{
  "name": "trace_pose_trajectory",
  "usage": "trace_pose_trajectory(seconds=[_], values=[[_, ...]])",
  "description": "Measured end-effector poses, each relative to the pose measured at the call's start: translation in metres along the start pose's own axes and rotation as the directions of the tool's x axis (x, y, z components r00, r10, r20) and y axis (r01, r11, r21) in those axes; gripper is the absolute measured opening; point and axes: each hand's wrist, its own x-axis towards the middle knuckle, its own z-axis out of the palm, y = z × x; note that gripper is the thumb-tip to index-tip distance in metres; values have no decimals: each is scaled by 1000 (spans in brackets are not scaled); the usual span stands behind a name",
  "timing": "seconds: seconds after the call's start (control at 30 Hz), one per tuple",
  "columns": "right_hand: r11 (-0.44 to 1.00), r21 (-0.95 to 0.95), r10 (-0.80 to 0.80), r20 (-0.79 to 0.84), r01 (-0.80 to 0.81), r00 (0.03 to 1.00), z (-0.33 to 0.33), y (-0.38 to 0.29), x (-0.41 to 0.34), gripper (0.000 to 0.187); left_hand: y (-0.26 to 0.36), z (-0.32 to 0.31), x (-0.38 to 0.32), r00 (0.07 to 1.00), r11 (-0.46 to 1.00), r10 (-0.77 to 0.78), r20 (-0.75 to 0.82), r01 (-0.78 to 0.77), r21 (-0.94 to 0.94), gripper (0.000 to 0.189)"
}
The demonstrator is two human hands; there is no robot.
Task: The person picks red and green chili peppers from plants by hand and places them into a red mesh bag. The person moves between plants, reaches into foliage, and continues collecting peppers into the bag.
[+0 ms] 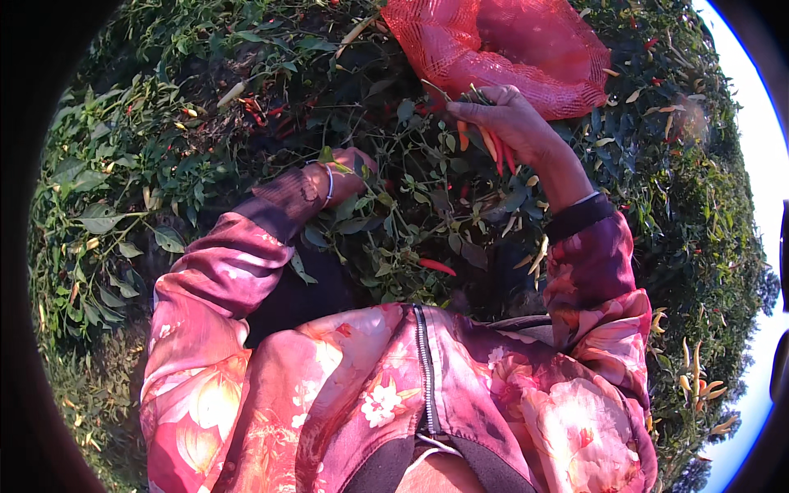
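Pinched in my right hand is a small bunch of red and orange chili peppers, hanging below the fingers with green stems poking out above. This hand is in front of the near edge of a red mesh sack. My left hand reaches among the leaves of a chili plant. Its fingertips are partly hidden by foliage and shadow, so whether they grip anything is unclear. A single red chili hangs low on the plant, close to my jacket.
Dense chili bushes surround me on both sides. Red chilies show in the shade beyond my left hand. Pale yellow chilies grow at the right. My floral jacket fills the lower part of the view.
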Motion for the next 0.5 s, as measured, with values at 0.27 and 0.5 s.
trace_pose_trajectory(seconds=[0.27,0.5], values=[[769,-600,-220,74,219,973,12,-52,-14,26,28,-54,-7,577,704,-357,-734,-350,-618,27],[360,-804,-476,279,474,834,35,-94,-31,19,64,-107,-50,871,551,-219,-441,-262,-792,30]])
